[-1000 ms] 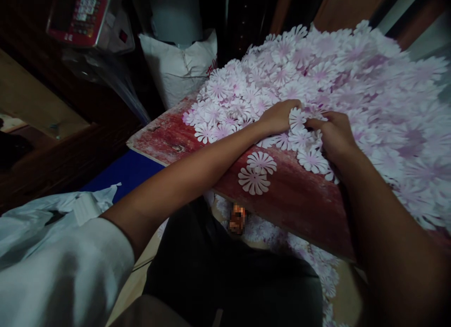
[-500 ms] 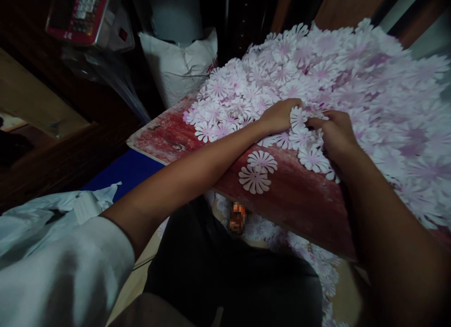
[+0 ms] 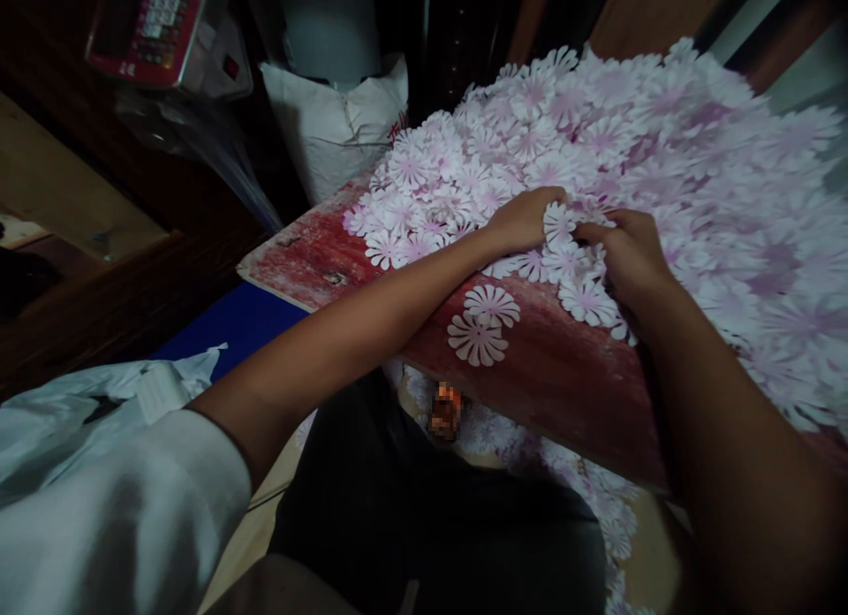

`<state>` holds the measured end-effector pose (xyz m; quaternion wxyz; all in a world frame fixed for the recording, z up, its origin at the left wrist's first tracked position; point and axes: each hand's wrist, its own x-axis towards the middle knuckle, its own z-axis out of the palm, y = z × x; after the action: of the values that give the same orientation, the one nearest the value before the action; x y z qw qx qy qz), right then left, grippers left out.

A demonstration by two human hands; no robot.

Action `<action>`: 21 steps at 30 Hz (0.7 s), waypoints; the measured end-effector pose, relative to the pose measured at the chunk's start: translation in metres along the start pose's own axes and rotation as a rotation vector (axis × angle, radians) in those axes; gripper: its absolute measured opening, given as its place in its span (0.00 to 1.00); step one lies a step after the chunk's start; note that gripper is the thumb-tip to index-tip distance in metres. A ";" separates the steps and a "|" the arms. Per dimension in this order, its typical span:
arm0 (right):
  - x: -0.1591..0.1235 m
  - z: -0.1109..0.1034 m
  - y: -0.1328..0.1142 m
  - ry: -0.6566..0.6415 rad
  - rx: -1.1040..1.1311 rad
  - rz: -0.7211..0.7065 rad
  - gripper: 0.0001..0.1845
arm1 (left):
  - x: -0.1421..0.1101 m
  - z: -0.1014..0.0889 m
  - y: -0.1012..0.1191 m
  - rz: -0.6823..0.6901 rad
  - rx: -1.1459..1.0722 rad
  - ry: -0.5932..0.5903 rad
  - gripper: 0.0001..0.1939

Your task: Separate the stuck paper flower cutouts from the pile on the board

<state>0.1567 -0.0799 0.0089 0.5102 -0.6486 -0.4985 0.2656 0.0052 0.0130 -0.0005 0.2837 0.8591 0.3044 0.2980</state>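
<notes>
Paper daisy cutouts [image 3: 563, 261] bunch at the right grip [image 3: 629, 257], narrow on them, left grip [image 3: 523, 222] curled just beside, hold unclear.

It's dim in here, I'm working in low light. Up on my left a red digital scale [image 3: 149, 32] sits above a dark wooden cabinet [image 3: 132, 191], with clear plastic sheeting [image 3: 205, 155] hanging just beside it. Straight ahead, a filled white woven sack [image 3: 335, 129] slumps in front of a pale grey cylinder [image 3: 328, 23] — and there's warm brown wood paneling [image 3: 653, 14] top right. Down low, a blue surface [image 3: 231, 328], then a beige floor [image 3: 255, 527].
</notes>
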 end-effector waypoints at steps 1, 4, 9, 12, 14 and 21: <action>0.000 0.000 0.000 0.003 -0.004 0.001 0.14 | 0.000 0.000 0.000 0.001 -0.005 0.001 0.14; -0.001 0.000 -0.002 0.004 -0.012 0.014 0.14 | -0.002 -0.001 0.001 -0.003 -0.019 0.004 0.14; -0.003 0.000 -0.003 0.002 -0.005 0.014 0.14 | -0.001 0.000 0.000 -0.012 -0.025 0.008 0.13; -0.002 0.000 -0.002 -0.007 -0.014 0.010 0.14 | 0.000 0.001 0.000 -0.011 -0.029 0.009 0.12; 0.000 0.000 -0.002 -0.002 -0.023 0.010 0.14 | -0.001 0.001 0.000 -0.008 -0.031 0.010 0.12; 0.000 0.000 -0.001 0.011 -0.016 0.006 0.14 | -0.002 0.000 0.002 -0.014 -0.047 0.016 0.11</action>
<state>0.1565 -0.0796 0.0098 0.5070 -0.6555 -0.4959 0.2596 0.0049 0.0106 -0.0001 0.3036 0.8476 0.3055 0.3098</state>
